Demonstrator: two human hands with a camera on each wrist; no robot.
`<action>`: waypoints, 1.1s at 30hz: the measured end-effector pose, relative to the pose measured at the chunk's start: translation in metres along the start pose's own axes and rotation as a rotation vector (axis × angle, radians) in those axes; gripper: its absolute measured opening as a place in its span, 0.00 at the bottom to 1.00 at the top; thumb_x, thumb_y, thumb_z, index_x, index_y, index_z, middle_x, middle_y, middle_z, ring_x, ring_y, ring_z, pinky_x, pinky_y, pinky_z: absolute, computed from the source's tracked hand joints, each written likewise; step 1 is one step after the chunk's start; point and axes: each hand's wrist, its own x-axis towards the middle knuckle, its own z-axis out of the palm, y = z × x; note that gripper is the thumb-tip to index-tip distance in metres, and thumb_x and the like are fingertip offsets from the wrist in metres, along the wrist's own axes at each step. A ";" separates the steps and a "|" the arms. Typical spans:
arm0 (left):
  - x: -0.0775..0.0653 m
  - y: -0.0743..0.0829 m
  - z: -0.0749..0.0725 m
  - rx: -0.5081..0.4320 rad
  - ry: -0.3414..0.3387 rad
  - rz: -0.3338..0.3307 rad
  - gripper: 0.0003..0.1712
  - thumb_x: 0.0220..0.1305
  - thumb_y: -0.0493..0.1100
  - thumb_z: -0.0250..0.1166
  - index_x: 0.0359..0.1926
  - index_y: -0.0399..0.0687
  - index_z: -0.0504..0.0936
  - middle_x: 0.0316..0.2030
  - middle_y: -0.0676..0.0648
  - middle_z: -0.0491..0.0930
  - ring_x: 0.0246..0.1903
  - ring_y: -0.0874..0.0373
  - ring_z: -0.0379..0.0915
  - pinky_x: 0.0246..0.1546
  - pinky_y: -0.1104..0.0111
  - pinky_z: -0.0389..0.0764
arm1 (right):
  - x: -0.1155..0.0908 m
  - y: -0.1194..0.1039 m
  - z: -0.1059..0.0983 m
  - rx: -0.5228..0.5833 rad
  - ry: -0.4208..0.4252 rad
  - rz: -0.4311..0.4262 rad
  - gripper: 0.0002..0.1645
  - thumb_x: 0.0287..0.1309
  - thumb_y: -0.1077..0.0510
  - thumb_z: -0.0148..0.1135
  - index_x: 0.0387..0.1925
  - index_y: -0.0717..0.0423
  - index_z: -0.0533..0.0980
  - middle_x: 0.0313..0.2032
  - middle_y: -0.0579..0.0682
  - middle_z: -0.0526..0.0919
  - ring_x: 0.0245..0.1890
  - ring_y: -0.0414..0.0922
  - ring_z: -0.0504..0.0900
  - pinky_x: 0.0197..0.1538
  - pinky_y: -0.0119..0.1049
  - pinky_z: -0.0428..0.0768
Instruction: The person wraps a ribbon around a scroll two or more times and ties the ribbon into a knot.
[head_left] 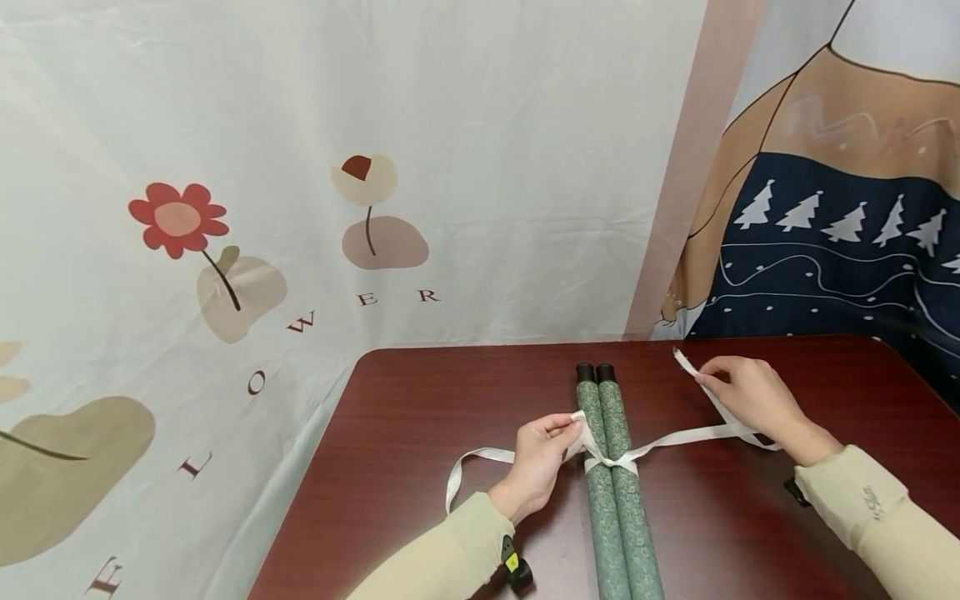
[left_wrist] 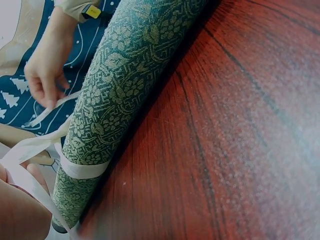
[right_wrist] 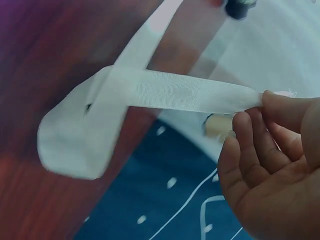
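Observation:
Two green patterned rolls (head_left: 617, 500) with black end caps lie side by side on the table. A white ribbon (head_left: 697, 435) wraps both and crosses in a knot on top of them. My left hand (head_left: 536, 462) pinches the ribbon just left of the knot, and a loop of it trails off to the left. Out to the right, my right hand (head_left: 753, 402) pinches the ribbon near its other end. The right wrist view shows this ribbon (right_wrist: 195, 92) held between thumb and fingers, folding back on itself. In the left wrist view the band circles a roll (left_wrist: 125, 80).
The dark red wooden table (head_left: 450, 392) has its far edge against a pale curtain (head_left: 510, 167) printed with flowers and letters. At the right hangs a dark blue cloth (head_left: 825, 275) with white trees. A wrist camera (head_left: 516, 567) sits on the left cuff.

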 end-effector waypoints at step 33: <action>-0.002 0.000 0.001 0.039 -0.022 0.029 0.13 0.56 0.33 0.65 0.42 0.27 0.81 0.29 0.46 0.82 0.32 0.59 0.76 0.31 0.76 0.77 | 0.036 -0.094 0.090 0.131 -0.231 -0.234 0.02 0.54 0.57 0.66 0.30 0.50 0.83 0.30 0.42 0.83 0.29 0.37 0.76 0.32 0.38 0.78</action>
